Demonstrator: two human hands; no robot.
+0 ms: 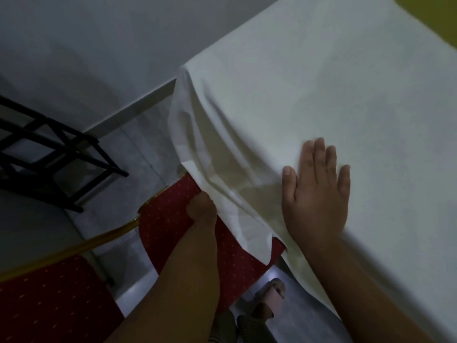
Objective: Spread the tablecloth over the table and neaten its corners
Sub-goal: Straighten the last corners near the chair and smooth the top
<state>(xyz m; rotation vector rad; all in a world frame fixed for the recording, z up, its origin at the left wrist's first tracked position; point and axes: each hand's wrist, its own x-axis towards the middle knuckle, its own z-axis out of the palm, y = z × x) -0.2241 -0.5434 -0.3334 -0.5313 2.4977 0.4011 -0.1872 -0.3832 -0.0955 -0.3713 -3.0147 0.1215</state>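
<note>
A white tablecloth [333,95] covers the table, which fills the right and upper part of the view. At the table's near-left corner the cloth hangs down in loose folds [217,154]. My left hand [201,210] grips the hanging hem of the cloth just below those folds, fingers closed on the fabric. My right hand [317,189] lies flat on the tabletop near the edge, fingers spread, pressing the cloth down. The table itself is hidden under the cloth.
A red dotted chair [168,224] with a gold frame stands directly under the hanging cloth corner; a second red seat [49,300] is at lower left. A black metal rack [49,154] stands at the left by the grey wall. My foot in a sandal [270,297] shows on the floor.
</note>
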